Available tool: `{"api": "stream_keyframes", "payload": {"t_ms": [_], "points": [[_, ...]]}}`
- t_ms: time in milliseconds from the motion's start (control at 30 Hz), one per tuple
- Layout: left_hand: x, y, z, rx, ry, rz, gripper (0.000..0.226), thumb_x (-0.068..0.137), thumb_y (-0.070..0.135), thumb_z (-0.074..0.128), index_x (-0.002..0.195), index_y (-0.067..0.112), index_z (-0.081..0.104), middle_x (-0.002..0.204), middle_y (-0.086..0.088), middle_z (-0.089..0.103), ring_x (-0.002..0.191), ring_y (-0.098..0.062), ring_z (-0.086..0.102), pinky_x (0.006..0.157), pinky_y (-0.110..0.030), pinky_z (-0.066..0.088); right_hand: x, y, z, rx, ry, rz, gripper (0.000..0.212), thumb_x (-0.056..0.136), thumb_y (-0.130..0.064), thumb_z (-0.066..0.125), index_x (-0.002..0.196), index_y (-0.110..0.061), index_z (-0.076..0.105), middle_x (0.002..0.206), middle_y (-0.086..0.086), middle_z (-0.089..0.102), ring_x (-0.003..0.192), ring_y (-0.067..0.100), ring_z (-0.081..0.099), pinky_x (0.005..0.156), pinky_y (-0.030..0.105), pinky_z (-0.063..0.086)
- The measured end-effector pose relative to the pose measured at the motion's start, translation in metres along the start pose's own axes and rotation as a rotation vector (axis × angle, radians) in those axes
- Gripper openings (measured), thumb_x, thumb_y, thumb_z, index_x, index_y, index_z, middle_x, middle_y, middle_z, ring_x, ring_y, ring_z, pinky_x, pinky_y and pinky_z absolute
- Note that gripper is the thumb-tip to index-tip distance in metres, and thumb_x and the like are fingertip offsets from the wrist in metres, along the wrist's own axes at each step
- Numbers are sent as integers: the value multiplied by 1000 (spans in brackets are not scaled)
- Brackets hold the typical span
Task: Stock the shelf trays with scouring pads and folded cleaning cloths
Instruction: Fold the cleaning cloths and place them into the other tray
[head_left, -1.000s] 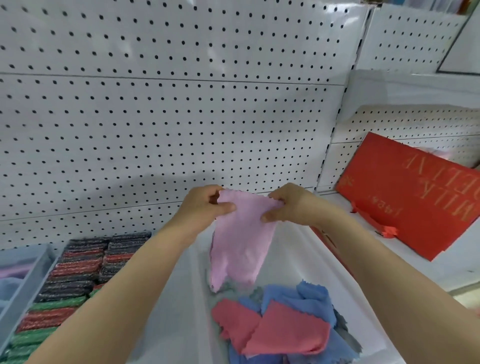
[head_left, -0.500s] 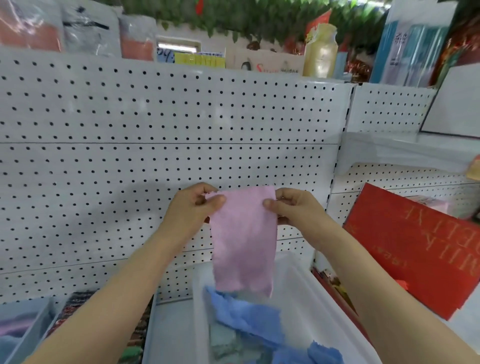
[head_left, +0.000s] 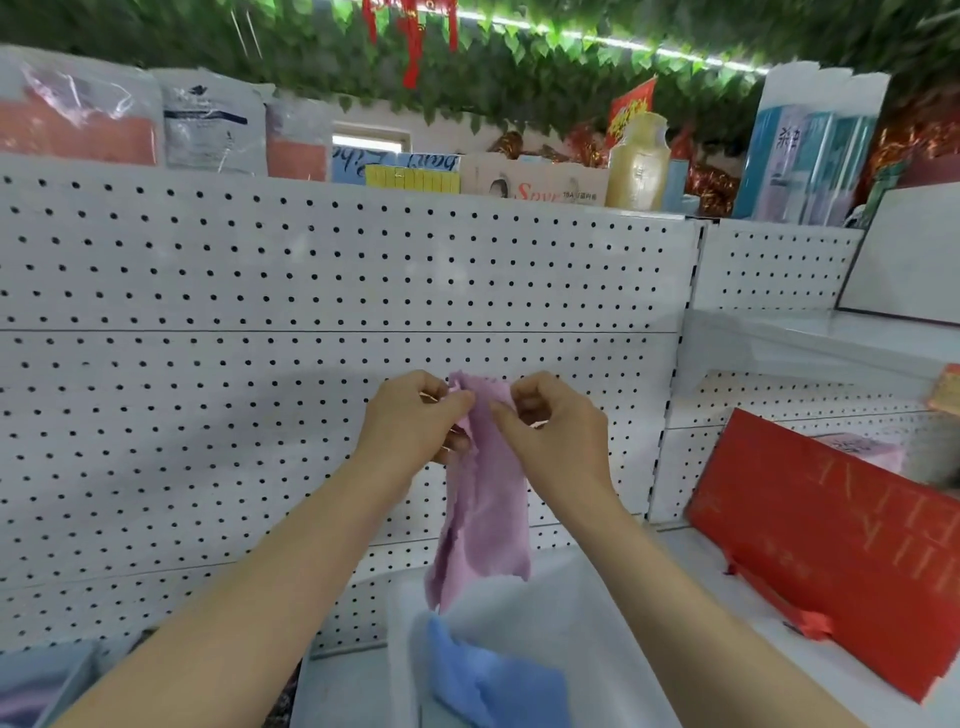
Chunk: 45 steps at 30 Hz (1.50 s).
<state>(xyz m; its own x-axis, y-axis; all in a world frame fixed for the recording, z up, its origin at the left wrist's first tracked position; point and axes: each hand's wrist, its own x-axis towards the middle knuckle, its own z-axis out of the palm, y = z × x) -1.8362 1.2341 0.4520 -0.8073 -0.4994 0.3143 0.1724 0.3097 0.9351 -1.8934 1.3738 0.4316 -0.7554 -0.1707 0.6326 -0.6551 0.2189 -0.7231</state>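
A pink cleaning cloth (head_left: 485, 509) hangs in front of the white pegboard, doubled lengthwise into a narrow strip. My left hand (head_left: 415, 421) pinches its top left corner and my right hand (head_left: 550, 426) pinches the top right, the two hands close together. Below the cloth stands a white plastic tray (head_left: 582, 613) with a blue cloth (head_left: 493, 680) lying in it. The scouring pads are almost out of view at the bottom left.
A white pegboard (head_left: 260, 364) fills the back. A red box (head_left: 831, 551) leans at the right on the shelf. A grey tray edge (head_left: 62, 675) shows at the bottom left. Packaged goods and a yellow bottle (head_left: 636, 161) stand on the top shelf.
My hands have drawn together, folding the spread pink cloth into a narrow strip. The view has tilted upward, so the tray and pads have dropped toward the bottom edge.
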Motion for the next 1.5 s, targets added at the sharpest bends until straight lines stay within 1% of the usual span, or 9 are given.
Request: {"api": "stream_keyframes", "payload": {"t_ms": [333,533,667,767,900,1100,1267,1367,1500], "points": [[-8,8,-5,-174,-60,-131,22,90,21,72,98,0,66,83,-17,76,70,-26,75,66,-33,61,-10,-4,7,49,-74,-20,9,90,-32,71,89,-25,76,79,-16,73,78,0,66,73,21,53],[-8,8,-5,-247,-49,-191,20,89,18,72,93,-1,68,90,-21,74,66,-22,72,56,-26,59,-16,-6,11,79,-146,-31,16,79,-30,81,93,-29,73,86,-16,73,83,0,66,68,11,48],[-12,8,-10,-163,-88,-109,19,89,28,72,99,13,74,95,-6,75,87,-17,73,68,-25,58,-9,2,10,202,-79,47,5,87,-30,75,89,-25,76,81,-12,74,76,2,67,71,20,54],[-5,2,-22,-26,-42,-5,51,79,38,80,126,31,61,113,7,61,105,-8,60,80,-22,50,-2,10,2,347,-113,139,4,88,-18,73,88,-20,77,80,-4,74,74,10,66,79,36,59],[1,-7,-24,-118,-346,-130,56,77,35,80,127,17,63,120,4,71,115,-13,64,106,-35,47,-1,11,-2,487,-241,135,9,89,-9,71,95,-10,77,90,11,76,82,20,71,73,36,60],[5,-9,-14,-312,-293,-206,8,87,11,72,90,11,65,93,-8,77,85,-20,74,72,-28,60,-11,26,-5,532,-281,217,24,82,-6,78,104,-8,70,96,7,74,87,15,69,78,25,55],[7,-10,-16,-390,-240,-275,26,88,10,70,113,2,65,108,-13,74,94,-24,70,80,-33,59,-44,54,7,470,-488,394,53,75,-7,84,121,-13,59,105,9,72,92,17,69,80,29,58],[7,-6,-17,-451,-260,-290,27,89,10,69,114,1,65,105,-11,74,86,-19,73,70,-28,61,-68,73,17,424,-617,424,38,72,-17,86,106,-11,71,94,6,74,87,18,68,83,38,56],[9,-2,-21,-480,-250,-292,29,90,10,68,117,2,66,108,-10,74,88,-18,72,71,-26,61,-104,100,20,338,-800,526,20,75,-25,85,82,-10,74,77,0,66,75,13,60,73,27,44]]}}
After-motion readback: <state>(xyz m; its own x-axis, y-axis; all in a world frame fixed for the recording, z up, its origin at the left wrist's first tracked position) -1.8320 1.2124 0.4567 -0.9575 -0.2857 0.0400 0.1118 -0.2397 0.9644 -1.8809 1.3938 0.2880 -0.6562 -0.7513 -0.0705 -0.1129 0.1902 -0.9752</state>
